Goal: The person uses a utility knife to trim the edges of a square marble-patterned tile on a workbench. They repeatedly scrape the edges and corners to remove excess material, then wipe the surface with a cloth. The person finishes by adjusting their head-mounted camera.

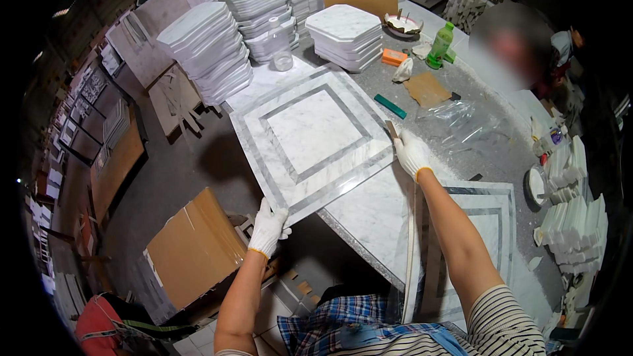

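Observation:
A large square marble panel (316,125) with grey inlaid borders lies tilted across the table corner, its near left part jutting out past the edge. My left hand (268,227), in a white knit glove, grips the panel's near corner, thumb on top and the other fingers partly beneath. At the panel's right corner, my right hand (411,153), gloved too, is closed on a thin flat brown strip (391,130); its exact kind is unclear. Under my right forearm a second bordered marble panel (481,207) lies on the table, partly hidden.
Stacks of cut marble tiles (204,46) stand at the back, beside a clear plastic bottle (281,49). Farther right are a green bottle (440,46), an orange block (394,57), a green bar (390,106) and plastic film (461,118). A cardboard box (198,247) sits lower left. Someone is across the table.

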`<control>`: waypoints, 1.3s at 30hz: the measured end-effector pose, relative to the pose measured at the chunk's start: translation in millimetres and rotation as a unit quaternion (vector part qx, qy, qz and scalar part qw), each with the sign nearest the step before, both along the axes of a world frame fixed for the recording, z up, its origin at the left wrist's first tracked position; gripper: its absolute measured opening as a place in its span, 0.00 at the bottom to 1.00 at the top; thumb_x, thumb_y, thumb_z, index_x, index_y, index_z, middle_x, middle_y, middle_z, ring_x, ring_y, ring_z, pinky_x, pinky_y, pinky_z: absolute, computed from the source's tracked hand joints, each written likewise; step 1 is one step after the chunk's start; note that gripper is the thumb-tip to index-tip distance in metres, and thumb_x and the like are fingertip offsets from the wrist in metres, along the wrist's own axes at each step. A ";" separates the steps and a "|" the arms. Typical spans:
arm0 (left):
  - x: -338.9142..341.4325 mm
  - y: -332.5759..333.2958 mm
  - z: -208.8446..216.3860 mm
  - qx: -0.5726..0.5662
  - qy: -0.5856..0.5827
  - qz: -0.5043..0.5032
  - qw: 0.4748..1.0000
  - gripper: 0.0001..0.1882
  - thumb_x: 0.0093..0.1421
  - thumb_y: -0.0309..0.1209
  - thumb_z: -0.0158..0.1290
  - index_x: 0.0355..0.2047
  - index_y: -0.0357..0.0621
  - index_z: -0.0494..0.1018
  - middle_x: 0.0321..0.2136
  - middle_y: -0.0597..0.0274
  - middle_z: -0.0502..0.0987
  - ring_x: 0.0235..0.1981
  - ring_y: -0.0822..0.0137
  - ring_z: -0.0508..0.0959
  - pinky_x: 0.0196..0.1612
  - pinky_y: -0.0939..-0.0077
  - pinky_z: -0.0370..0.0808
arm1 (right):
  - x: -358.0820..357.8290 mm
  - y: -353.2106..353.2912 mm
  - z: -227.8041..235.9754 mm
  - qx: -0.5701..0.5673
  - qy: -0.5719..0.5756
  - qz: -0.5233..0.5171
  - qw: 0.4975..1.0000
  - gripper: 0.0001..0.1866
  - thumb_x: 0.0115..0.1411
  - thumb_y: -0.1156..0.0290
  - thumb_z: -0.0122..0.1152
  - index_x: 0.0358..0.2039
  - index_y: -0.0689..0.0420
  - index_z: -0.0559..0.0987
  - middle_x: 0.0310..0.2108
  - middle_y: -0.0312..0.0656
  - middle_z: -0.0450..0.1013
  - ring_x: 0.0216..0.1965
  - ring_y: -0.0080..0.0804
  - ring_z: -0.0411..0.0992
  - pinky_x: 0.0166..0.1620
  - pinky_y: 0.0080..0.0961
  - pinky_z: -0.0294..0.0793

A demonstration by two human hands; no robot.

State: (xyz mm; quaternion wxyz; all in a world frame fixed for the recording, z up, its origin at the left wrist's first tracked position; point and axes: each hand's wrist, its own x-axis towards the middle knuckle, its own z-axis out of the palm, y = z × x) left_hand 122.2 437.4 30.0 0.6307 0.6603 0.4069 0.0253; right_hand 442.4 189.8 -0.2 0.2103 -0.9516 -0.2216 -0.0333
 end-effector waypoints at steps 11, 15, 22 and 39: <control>-24.6 13.9 17.9 0.021 0.048 -0.052 0.997 0.22 0.63 0.29 0.50 0.58 0.46 0.63 0.30 0.62 0.75 0.18 0.74 0.73 0.18 0.79 0.73 | -59.8 -29.1 8.6 0.002 0.048 -0.016 0.999 0.14 0.66 0.58 0.53 0.38 0.56 0.76 0.35 0.57 0.78 0.38 0.60 0.75 0.42 0.52 0.73; -38.5 17.8 20.6 0.033 0.043 -0.073 0.996 0.25 0.62 0.29 0.50 0.61 0.46 0.62 0.30 0.62 0.75 0.18 0.74 0.73 0.19 0.79 0.73 | -92.2 -33.9 20.9 -0.049 0.066 -0.033 0.996 0.13 0.66 0.57 0.52 0.38 0.54 0.76 0.30 0.55 0.78 0.34 0.60 0.76 0.38 0.53 0.73; -37.3 41.8 2.5 0.024 0.029 -0.076 0.996 0.25 0.63 0.29 0.49 0.61 0.47 0.63 0.28 0.61 0.76 0.18 0.72 0.75 0.18 0.77 0.75 | -136.5 20.2 39.9 0.105 -0.004 0.091 0.990 0.15 0.63 0.61 0.54 0.43 0.56 0.80 0.34 0.55 0.78 0.40 0.57 0.74 0.45 0.49 0.72; -32.1 21.9 9.3 -0.051 -0.018 -0.033 0.998 0.16 0.63 0.27 0.50 0.52 0.42 0.70 0.25 0.65 0.75 0.16 0.76 0.71 0.17 0.81 0.68 | -83.0 -101.1 -6.8 0.060 -0.064 -0.060 0.994 0.12 0.66 0.60 0.54 0.37 0.55 0.76 0.31 0.52 0.76 0.37 0.55 0.74 0.42 0.47 0.72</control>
